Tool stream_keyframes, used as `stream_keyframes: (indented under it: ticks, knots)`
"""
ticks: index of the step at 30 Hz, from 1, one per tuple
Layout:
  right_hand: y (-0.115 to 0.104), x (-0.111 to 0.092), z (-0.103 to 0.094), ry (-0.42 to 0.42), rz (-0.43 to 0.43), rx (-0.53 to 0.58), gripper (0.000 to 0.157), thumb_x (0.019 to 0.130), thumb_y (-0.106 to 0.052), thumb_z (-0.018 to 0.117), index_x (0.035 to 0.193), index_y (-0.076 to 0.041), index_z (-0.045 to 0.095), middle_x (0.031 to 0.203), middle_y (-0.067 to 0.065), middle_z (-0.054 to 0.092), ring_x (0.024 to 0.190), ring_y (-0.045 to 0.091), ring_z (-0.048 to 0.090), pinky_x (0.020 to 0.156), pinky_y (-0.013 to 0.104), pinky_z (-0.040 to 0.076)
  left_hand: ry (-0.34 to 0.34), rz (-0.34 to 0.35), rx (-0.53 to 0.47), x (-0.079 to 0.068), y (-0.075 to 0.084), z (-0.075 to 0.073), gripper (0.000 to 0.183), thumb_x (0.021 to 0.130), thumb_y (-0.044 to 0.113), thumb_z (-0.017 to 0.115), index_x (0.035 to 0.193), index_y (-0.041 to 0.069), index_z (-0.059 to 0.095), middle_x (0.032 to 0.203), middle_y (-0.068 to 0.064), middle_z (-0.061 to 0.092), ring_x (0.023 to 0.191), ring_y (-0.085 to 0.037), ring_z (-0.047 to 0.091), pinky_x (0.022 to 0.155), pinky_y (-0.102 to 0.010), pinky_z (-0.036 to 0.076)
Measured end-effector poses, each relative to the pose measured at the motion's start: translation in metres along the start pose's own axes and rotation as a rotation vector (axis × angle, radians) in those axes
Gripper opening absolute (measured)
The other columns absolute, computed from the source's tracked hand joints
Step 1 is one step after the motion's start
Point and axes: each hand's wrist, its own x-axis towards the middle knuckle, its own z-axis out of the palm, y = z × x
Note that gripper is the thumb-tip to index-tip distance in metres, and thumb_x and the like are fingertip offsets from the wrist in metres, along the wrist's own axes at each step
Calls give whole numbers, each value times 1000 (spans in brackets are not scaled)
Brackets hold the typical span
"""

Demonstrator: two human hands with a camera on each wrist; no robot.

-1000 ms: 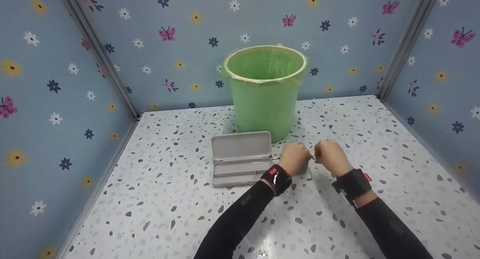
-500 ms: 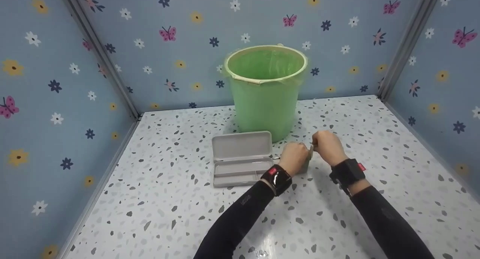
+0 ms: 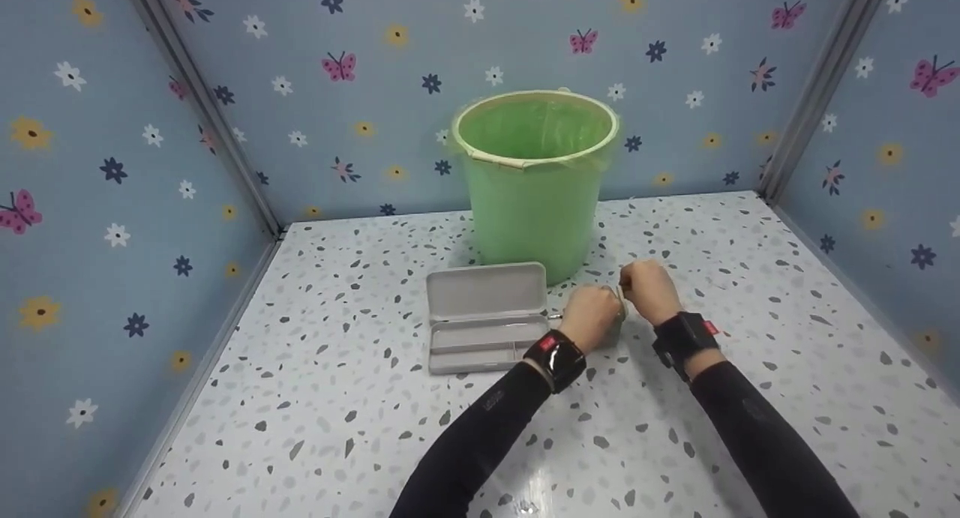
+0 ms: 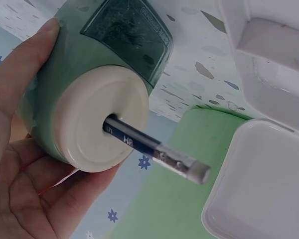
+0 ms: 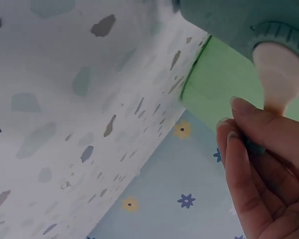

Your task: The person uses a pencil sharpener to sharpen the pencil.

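My left hand (image 3: 591, 315) holds a green rotary pencil sharpener (image 4: 65, 55) on the table, fingers and thumb wrapped around its body. In the left wrist view, a dark blue pencil (image 4: 139, 142) marked HB sticks out of the hole in the sharpener's cream round front. Its metal ferrule and eraser end face outward; the point is hidden inside. On the opposite side, my right hand (image 3: 651, 291) pinches the end of the cream crank (image 5: 280, 74), with thumb and fingers around its knob. A dark see-through shavings drawer (image 4: 134, 37) shows on the sharpener.
Left of the sharpener lies an open grey pencil case (image 3: 487, 291), its lid leaning back and its tray divided into compartments. Behind it stands a green bucket (image 3: 534, 211) with a plastic liner. Patterned walls (image 3: 405, 76) enclose the speckled table (image 3: 322, 428).
The right hand has moved up and slightly left, swinging the crank around with it. The left hand and sharpener stay in place.
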Motion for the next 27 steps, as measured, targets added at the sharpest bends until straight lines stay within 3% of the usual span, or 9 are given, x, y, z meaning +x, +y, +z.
stream_keyframes:
  ticks: [3,9,15,20,27]
  knots:
    - [3,1,5,-22,13,6,15,76,14,62,67,3,66,64,11,61,60,22,49,57,34,40,-17,6,-11,1,-1,0,21,84,8,62,85,23,77,82,9,73,69,-7,66,61,-21,53]
    - [8,-5,15,-59,11,17,15,76,14,61,70,3,69,67,14,66,60,24,54,59,36,45,-34,13,-5,1,-1,-2,17,86,14,63,83,23,76,80,9,73,69,-7,65,61,-22,54]
    - [14,-14,20,-148,17,50,12,70,12,64,69,2,71,59,6,60,53,17,44,50,27,36,-8,32,-5,-2,-2,-2,25,86,8,63,85,27,78,78,8,73,69,-7,66,63,-22,55]
    - [14,-22,15,-252,50,63,12,68,10,70,76,3,73,62,6,63,55,16,46,53,27,39,-43,36,19,-1,-1,-2,20,86,11,61,79,22,76,77,7,71,67,-9,65,60,-24,55]
    - [13,-40,5,-276,27,146,12,66,9,74,74,2,70,61,7,63,55,17,49,54,29,43,-80,5,3,-1,-1,-5,16,83,13,61,74,21,71,74,8,69,64,-8,62,58,-22,53]
